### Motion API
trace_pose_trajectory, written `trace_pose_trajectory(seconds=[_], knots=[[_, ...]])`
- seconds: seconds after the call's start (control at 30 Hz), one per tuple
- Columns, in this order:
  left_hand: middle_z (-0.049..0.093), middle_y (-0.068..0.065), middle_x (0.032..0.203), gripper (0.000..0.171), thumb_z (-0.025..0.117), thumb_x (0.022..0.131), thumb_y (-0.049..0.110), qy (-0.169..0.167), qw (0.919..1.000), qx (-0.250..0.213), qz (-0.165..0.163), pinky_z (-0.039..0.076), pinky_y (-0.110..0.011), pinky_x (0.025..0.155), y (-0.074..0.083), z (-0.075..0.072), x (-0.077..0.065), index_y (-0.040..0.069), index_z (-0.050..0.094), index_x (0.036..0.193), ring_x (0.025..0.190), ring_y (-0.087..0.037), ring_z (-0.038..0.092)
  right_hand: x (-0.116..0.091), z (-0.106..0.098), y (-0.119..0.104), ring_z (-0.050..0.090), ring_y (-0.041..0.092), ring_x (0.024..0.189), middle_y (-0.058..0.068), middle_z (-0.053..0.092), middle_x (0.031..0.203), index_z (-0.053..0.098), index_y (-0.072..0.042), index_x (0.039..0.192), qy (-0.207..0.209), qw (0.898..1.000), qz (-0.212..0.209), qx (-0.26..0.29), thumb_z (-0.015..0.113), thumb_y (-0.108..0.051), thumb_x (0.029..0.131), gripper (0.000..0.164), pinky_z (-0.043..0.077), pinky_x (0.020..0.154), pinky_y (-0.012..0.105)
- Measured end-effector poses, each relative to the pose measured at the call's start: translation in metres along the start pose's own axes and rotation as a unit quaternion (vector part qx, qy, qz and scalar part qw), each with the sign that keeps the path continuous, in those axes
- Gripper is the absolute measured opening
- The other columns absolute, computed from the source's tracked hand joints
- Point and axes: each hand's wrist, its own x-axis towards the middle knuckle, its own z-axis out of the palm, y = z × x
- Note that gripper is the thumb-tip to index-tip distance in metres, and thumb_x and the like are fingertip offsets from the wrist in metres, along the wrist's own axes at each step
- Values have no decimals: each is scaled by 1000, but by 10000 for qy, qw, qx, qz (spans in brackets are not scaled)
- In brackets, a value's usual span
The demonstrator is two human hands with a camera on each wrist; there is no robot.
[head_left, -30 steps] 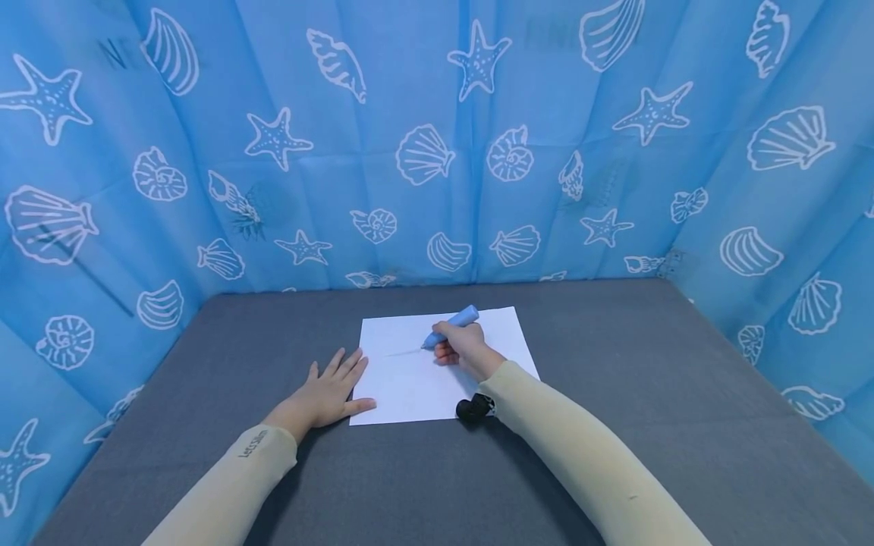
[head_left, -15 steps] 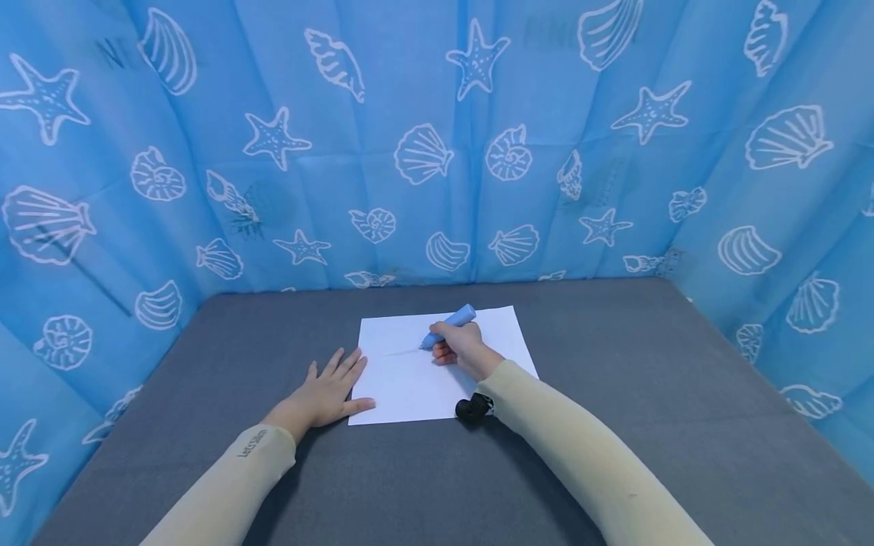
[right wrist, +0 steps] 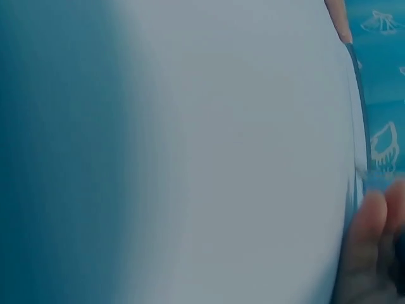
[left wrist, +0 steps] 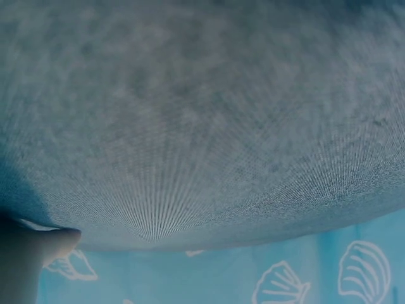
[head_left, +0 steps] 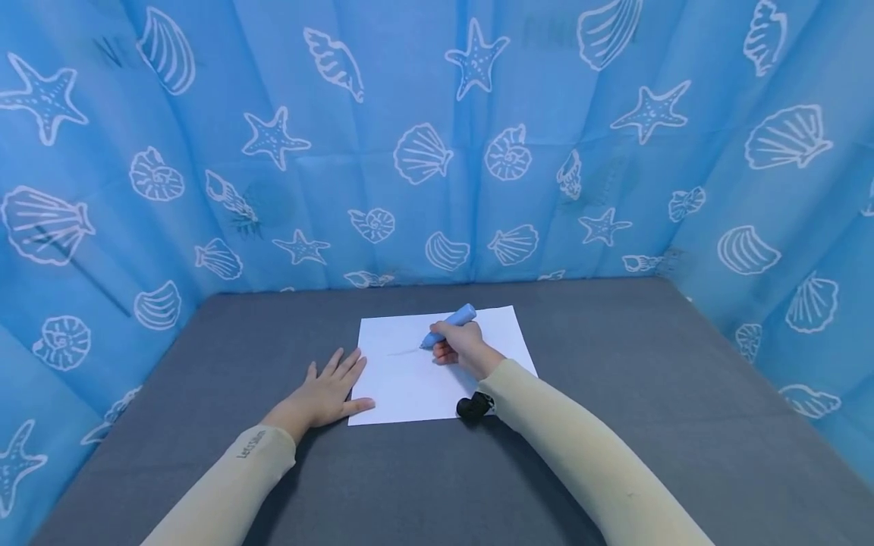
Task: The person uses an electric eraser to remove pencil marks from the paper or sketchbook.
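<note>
In the head view a white sheet of paper (head_left: 403, 394) lies on the grey table. My right hand (head_left: 466, 350) grips a thick blue pen (head_left: 459, 316), tilted with its top end to the upper right. The pen's tip meets the sheet at the right end of a short, faint line (head_left: 404, 353). With fingers spread, my left hand (head_left: 326, 396) rests flat, fingertips and thumb on the sheet's left edge. The left wrist view has only the thumb (left wrist: 60, 242) at its lower left. Curled fingers (right wrist: 370, 221) show beside the paper (right wrist: 266, 126) in the right wrist view.
Grey cloth covers the table (head_left: 382, 485). A blue curtain (head_left: 437, 205) printed with white shells and starfish stands behind it and along both sides. A small black device (head_left: 473, 408) sits at the right wrist, over the paper's near edge.
</note>
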Motion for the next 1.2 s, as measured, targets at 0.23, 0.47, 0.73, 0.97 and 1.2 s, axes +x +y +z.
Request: trace_pose_trajectory(seconds=[0.23,0.47,0.73,0.97,1.2], knots=[[8,-10,162,94,42,90,71,2,10000,-10,19,-1,-71,106,-3,2,1,9,16,156,147,-39,-1,1,-3,1,56,11,47,6,58,59,59,1,86,402,9984,-109,375,66,-21,92,24,53,50,25],[4,-8,163,95,38,90,74,-184,9998,71,-58,-1,-70,107,-3,1,2,12,12,157,147,-37,-4,4,-2,2,60,13,52,7,61,65,60,2,92,225,9992,94,331,66,-25,92,28,54,53,25],[6,-9,163,94,39,90,72,-135,9999,76,-37,0,-70,107,2,-1,2,11,14,157,147,-37,-2,3,4,4,55,10,45,5,58,58,58,3,91,487,9984,-163,253,63,-17,91,21,51,47,22],[6,-8,163,93,40,90,72,-170,9998,76,-71,0,-70,107,1,-2,2,12,14,157,147,-37,-2,2,5,2,55,9,43,5,57,56,58,2,91,417,9990,-111,118,64,-18,91,21,51,47,22],[6,-10,163,93,40,91,71,-174,9998,41,-99,-1,-70,107,1,-4,0,10,15,157,147,-38,-3,2,7,0,55,10,44,5,57,57,58,3,89,309,9995,-4,32,65,-18,91,22,51,47,22]])
